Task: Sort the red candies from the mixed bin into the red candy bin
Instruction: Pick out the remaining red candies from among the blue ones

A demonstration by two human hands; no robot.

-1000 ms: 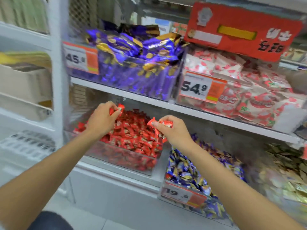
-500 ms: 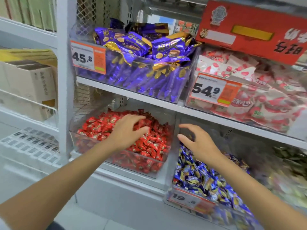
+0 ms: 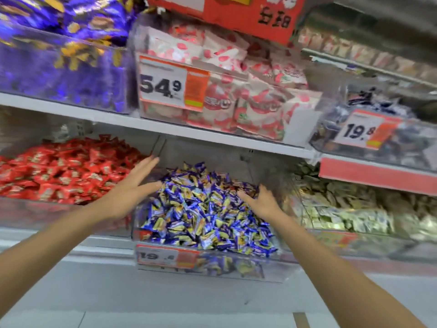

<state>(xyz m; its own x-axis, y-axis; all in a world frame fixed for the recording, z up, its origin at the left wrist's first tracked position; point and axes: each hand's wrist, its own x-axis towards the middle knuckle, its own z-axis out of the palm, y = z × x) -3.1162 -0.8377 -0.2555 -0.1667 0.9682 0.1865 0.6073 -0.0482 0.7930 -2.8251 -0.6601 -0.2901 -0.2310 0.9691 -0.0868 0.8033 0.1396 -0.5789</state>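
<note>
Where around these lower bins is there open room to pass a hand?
Open room: the gap above the blue candy pile, under the white shelf, toward the bin's back. The red candy bin is heaped but open on top. Crowded: the left hand and right hand flank the blue pile's sides.

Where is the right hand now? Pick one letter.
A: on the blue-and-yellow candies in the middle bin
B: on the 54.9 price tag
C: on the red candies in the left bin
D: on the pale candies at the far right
A: the right hand lies with its fingers on the heap of blue-and-yellow candies in the middle bin, well apart from the red candies.
</note>
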